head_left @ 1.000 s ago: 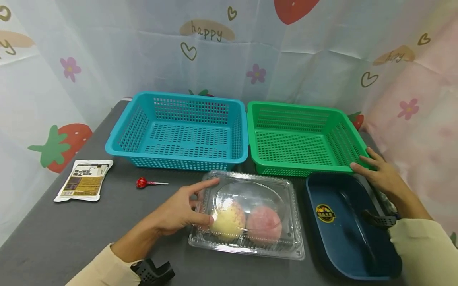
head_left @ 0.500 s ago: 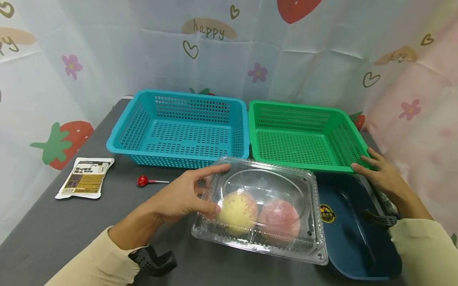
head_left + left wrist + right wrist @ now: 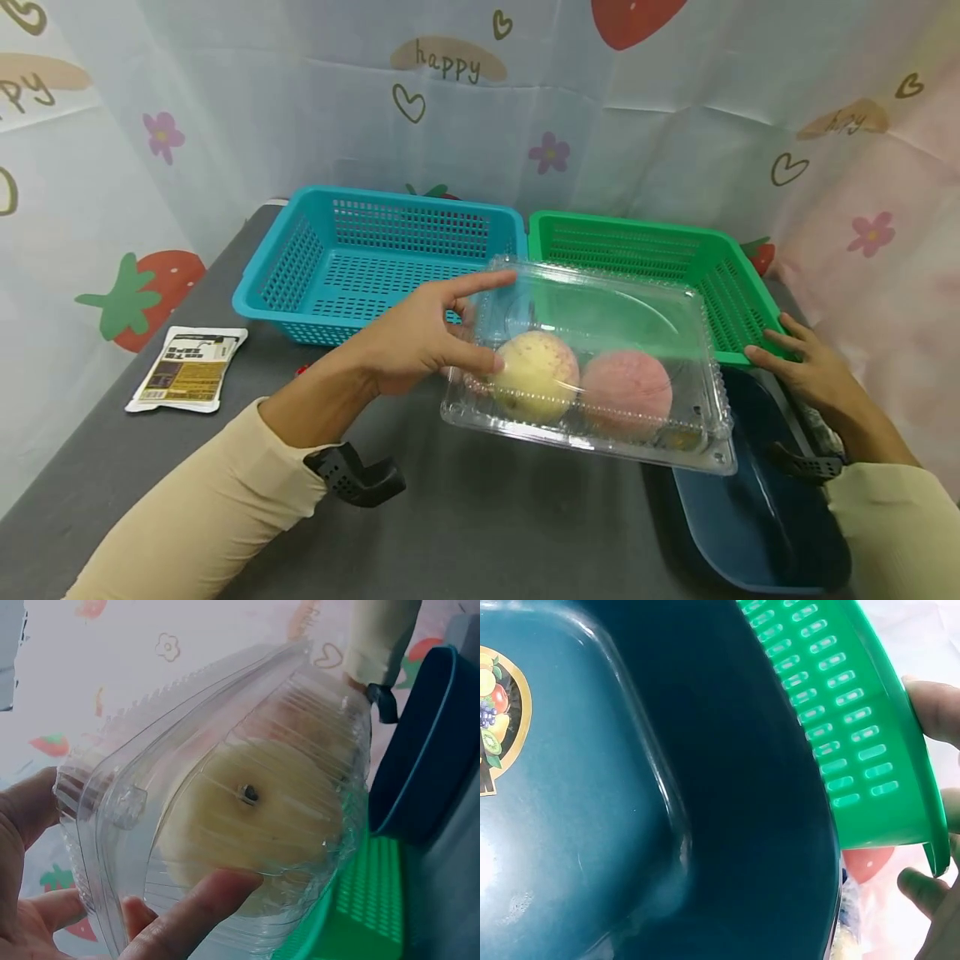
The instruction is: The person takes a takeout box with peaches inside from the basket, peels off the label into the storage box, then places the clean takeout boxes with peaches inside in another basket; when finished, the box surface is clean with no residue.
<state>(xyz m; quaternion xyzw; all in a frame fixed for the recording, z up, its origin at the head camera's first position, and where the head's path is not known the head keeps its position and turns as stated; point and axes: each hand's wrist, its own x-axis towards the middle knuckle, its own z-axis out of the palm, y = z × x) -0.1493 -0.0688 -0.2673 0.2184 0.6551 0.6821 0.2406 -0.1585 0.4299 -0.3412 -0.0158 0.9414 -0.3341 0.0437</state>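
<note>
A clear plastic clamshell box (image 3: 600, 358) holds a yellowish round fruit (image 3: 536, 375) and a pink one (image 3: 626, 392). My left hand (image 3: 427, 337) grips the box by its left end and holds it in the air above the table, in front of the baskets. In the left wrist view the box (image 3: 225, 825) fills the frame, with the yellow fruit (image 3: 247, 825) behind the plastic and my fingers (image 3: 187, 907) under it. My right hand (image 3: 798, 367) rests with straight fingers on the near right corner of the green basket (image 3: 622, 250); that basket's rim (image 3: 900, 735) shows in the right wrist view.
A blue basket (image 3: 375, 250) stands left of the green one at the back. A dark blue tray (image 3: 757, 517) lies at the front right, also close up (image 3: 630, 810). A flat printed packet (image 3: 187, 379) lies at the left on the grey table (image 3: 480, 533).
My left hand has lifted the clamshell box off the table and carried it up and to the right. The right hand has stayed on the green basket's corner.
</note>
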